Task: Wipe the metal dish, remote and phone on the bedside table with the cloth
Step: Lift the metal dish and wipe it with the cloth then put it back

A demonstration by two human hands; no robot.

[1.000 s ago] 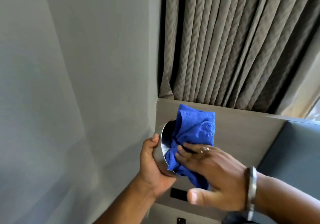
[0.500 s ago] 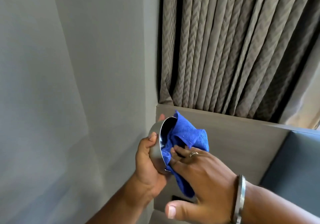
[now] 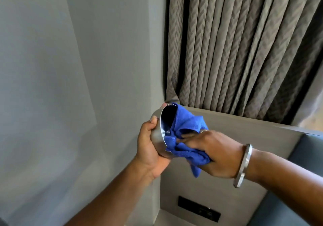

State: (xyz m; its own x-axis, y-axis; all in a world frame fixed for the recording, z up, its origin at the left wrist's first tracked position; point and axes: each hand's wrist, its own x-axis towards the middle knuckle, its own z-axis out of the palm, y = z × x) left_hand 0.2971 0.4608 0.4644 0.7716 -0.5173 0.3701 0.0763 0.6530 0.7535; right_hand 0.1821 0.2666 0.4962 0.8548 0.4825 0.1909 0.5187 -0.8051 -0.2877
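While left hand [image 3: 150,148] grips dish [image 3: 158,136] (tilted), cloth [image 3: 185,138] overhangs rim.

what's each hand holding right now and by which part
The left hand holds the metal dish by its outer wall, thumb at the rim. The right hand grips the bunched blue cloth at its middle, pressing it into the dish.

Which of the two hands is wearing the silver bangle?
The right hand, the one pressing the blue cloth into the metal dish. The bangle circles its wrist. The left hand, cupping the dish from behind, has a bare wrist.
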